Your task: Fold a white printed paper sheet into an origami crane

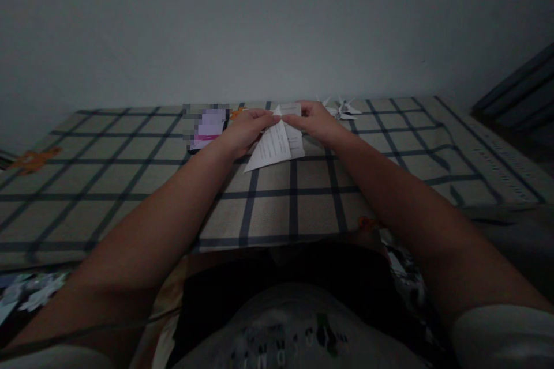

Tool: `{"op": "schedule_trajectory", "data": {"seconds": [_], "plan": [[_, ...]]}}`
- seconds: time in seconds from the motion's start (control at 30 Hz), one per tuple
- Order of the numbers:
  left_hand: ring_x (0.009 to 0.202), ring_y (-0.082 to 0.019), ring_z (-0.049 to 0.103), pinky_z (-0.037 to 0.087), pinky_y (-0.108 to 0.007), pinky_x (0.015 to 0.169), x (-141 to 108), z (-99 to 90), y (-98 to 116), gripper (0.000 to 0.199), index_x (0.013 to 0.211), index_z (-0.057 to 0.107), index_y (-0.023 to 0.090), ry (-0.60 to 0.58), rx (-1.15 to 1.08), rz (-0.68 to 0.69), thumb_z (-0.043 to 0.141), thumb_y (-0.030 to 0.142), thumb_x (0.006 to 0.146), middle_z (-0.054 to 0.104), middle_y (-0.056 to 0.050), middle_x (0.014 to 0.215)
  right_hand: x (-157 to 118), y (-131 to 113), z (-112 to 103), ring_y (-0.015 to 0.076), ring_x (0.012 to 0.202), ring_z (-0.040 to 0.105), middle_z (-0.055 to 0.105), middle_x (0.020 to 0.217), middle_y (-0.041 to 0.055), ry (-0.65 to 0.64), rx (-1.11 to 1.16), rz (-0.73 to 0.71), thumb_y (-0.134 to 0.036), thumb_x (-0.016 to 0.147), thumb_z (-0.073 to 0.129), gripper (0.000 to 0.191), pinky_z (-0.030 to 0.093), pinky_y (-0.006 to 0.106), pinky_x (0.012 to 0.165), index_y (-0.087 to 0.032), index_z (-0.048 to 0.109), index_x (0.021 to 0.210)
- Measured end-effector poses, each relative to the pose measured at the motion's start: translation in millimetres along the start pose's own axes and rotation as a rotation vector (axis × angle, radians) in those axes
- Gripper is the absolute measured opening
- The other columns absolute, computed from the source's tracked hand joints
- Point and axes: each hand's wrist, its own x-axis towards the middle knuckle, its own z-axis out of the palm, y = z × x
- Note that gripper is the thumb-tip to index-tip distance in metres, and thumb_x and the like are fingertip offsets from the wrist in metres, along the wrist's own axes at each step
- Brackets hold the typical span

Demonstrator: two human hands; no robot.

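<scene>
Grip: both hands at work on one piece. Left hand (251,127) pinches the folded paper (273,144) near its narrow top, thumb pressed to it. Right hand (315,120) pinches the same top region from the opposite side; the two thumb tips nearly meet there. Fingers behind the sheet are hidden.

Folded paper: printed, layered, wedge-shaped, widening toward the wearer. It sits between the hands, over the tabletop (268,207) with its checked cloth; whether its lower edge touches the cloth cannot be told.

Handling, as judged: very light, thin, somewhat springy where layers stack, easily torn or mis-creased. Best hold is thumb against finger on the creased edges near the narrow end; the wide loose flaps would likely bend.

Outward: left of the folded paper, a phone (210,122), lit. Right of it, beyond the right hand, pointed folded-paper figures (346,108). Behind it, a plain wall (277,23).
</scene>
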Motion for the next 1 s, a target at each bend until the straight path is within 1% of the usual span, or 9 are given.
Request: {"op": "schedule_trajectory", "data": {"seconds": [0.2, 0.27, 0.37, 0.6, 0.7, 0.87, 1.0], "plan": [[0.061, -0.014, 0.065, 0.053, -0.026, 0.063, -1.6, -0.6, 3.3, 0.017, 0.082, 0.070, 0.015, 0.076, 0.033, 0.031, 0.079, 0.030, 0.080, 0.072, -0.004, 0.073, 1.6, 7.6, -4.3, 0.0179, 0.087, 0.073, 0.081, 0.097, 0.0049, -0.075, 0.065, 0.049, -0.030, 0.080, 0.084, 0.024, 0.059, 0.030, 0.081, -0.018, 0.077, 0.100], [0.062, -0.014, 0.066, 0.054, -0.027, 0.064, -1.7, -0.8, 3.9, 0.018, 0.082, 0.069, 0.015, 0.065, 0.034, 0.023, 0.079, 0.031, 0.079, 0.073, -0.004, 0.074, 1.7, 7.8, -4.5, 0.0183, 0.088, 0.073, 0.081, 0.097, 0.0055, -0.068, 0.071, 0.060, -0.030, 0.080, 0.084, 0.025, 0.060, 0.031, 0.082, -0.018, 0.077, 0.101], [0.064, -0.017, 0.070, 0.056, -0.029, 0.065, -2.5, 0.1, 4.7, 0.017, 0.085, 0.070, 0.015, 0.018, 0.030, -0.021, 0.076, 0.030, 0.080, 0.075, -0.006, 0.077, 2.4, 7.3, -4.3, 0.0183, 0.088, 0.074, 0.082, 0.098, 0.0056, -0.050, 0.083, 0.064, -0.028, 0.080, 0.083, 0.024, 0.060, 0.031, 0.082, -0.018, 0.077, 0.100], [0.063, -0.017, 0.071, 0.055, -0.028, 0.061, -4.9, 1.1, 4.8, 0.019, 0.087, 0.071, 0.015, -0.009, 0.054, -0.020, 0.077, 0.031, 0.078, 0.076, -0.007, 0.077, 1.8, 7.6, -3.9, 0.0175, 0.083, 0.072, 0.081, 0.093, 0.0045, -0.060, 0.081, 0.080, -0.028, 0.080, 0.083, 0.020, 0.059, 0.029, 0.078, -0.018, 0.077, 0.096], [0.064, -0.017, 0.071, 0.056, -0.028, 0.063, -4.4, 1.1, 4.2, 0.020, 0.086, 0.071, 0.015, -0.001, 0.057, -0.006, 0.078, 0.031, 0.077, 0.076, -0.006, 0.077, 0.8, 4.6, -2.1, 0.0172, 0.084, 0.072, 0.081, 0.093, 0.0044, -0.067, 0.073, 0.080, -0.027, 0.080, 0.083, 0.020, 0.059, 0.029, 0.080, -0.018, 0.077, 0.096], [0.058, -0.014, 0.068, 0.052, -0.024, 0.057, -5.0, 2.6, 5.4, 0.017, 0.080, 0.070, 0.016, 0.037, 0.044, -0.021, 0.078, 0.031, 0.077, 0.074, -0.004, 0.073, 0.1, 0.6, 0.0, 0.0177, 0.085, 0.072, 0.080, 0.092, 0.0045, -0.080, 0.063, 0.080, -0.026, 0.080, 0.084, 0.020, 0.059, 0.030, 0.081, -0.018, 0.077, 0.096], [0.059, -0.014, 0.069, 0.054, -0.024, 0.057, -4.9, 2.0, 4.9, 0.015, 0.080, 0.070, 0.016, 0.037, 0.004, -0.017, 0.079, 0.028, 0.077, 0.075, -0.004, 0.073, 0.5, 1.8, -0.3, 0.0176, 0.086, 0.072, 0.080, 0.095, 0.0045, -0.071, 0.022, 0.023, -0.029, 0.081, 0.084, 0.019, 0.059, 0.030, 0.081, -0.018, 0.077, 0.096]]}}
